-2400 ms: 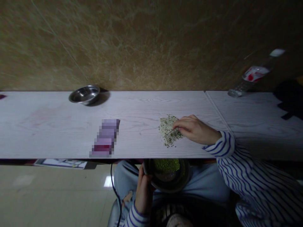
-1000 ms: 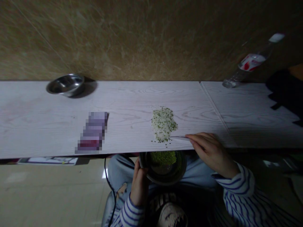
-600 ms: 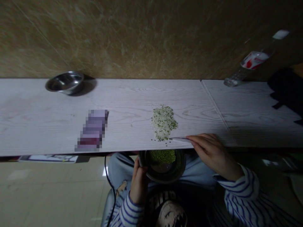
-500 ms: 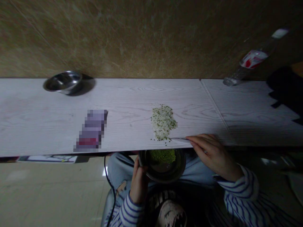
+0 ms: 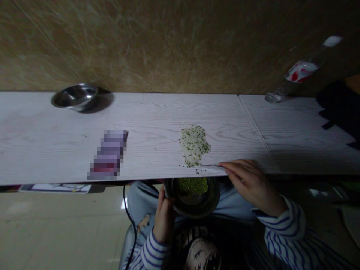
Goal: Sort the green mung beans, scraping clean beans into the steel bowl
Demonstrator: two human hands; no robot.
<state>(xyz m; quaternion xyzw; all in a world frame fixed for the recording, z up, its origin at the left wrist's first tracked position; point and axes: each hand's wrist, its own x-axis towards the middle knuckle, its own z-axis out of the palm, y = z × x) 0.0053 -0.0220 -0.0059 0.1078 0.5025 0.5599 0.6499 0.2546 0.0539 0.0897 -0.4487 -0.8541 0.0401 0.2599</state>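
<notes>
A pile of white grains mixed with green beans [image 5: 192,144] lies on the white wood-grain table [image 5: 146,120]. A few loose beans sit between the pile and the front edge. My right hand [image 5: 249,180] rests at that edge, its fingers closed on a thin, pointed metal tool [image 5: 210,166] whose exact kind I cannot make out. The tool's tip reaches the near side of the pile. Below the edge, over my lap, my left hand [image 5: 165,215] grips the left rim of a metal bowl [image 5: 194,214]. Green beans [image 5: 194,185] cover the far part of its bottom.
An empty steel bowl [image 5: 74,98] stands near the wall at back left. A blurred-out flat object [image 5: 108,153] lies left of the pile. On the right are a clear plastic bottle [image 5: 300,71] and a dark item [image 5: 337,108]. A black cable [image 5: 125,210] hangs down.
The tool and my right hand have shifted very slightly left. A few beans by the tip now lie apart from the pile, closer to the edge. The bowl stays nearly still.
</notes>
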